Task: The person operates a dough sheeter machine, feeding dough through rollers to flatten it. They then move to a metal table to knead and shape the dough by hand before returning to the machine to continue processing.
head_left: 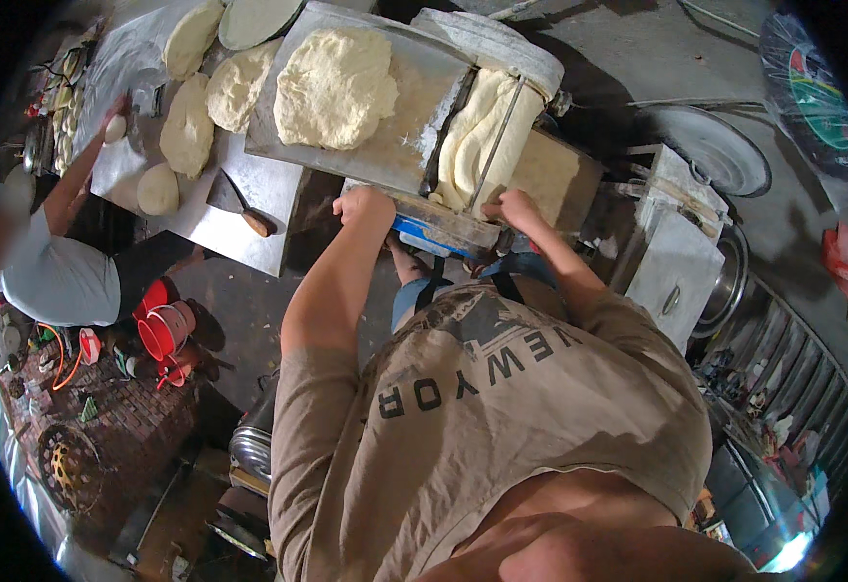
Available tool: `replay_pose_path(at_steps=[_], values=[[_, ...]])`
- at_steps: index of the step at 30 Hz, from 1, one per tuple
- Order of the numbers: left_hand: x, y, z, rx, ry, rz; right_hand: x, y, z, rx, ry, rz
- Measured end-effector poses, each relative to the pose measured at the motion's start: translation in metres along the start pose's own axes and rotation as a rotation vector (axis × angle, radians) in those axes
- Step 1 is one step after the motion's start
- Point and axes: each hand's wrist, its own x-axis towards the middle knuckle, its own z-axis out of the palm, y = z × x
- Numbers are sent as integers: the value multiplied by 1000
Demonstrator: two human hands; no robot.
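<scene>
In front of me stands a dough-rolling machine with a metal tray [413, 84] and a roller section on its right. A large flattened piece of dough [333, 89] lies on the tray. A long folded strip of dough [464, 145] lies in the roller section, with a thin metal rod [500, 138] across it. My left hand [369, 207] rests, fingers curled, on the machine's near edge; whether it grips the edge is unclear. My right hand [511, 209] is at the near end of the dough strip, its fingertips touching or very close to it.
On the left, a metal worktable [242, 247] holds several dough pieces [187, 125] and a wooden-handled knife [253, 218]. A co-worker [67, 269] reaches over it. Red buckets [165, 331] stand below. A whitish metal cabinet [675, 262] stands at right, near a round metal lid [715, 149].
</scene>
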Motion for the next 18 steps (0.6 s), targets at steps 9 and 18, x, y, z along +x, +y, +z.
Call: replay_pose_path(at_steps=[9, 18], values=[[3, 3, 3, 41, -2, 22, 8, 14, 11, 222, 6, -219], [2, 2, 3, 65, -2, 44, 7, 2, 9, -104, -101, -49]])
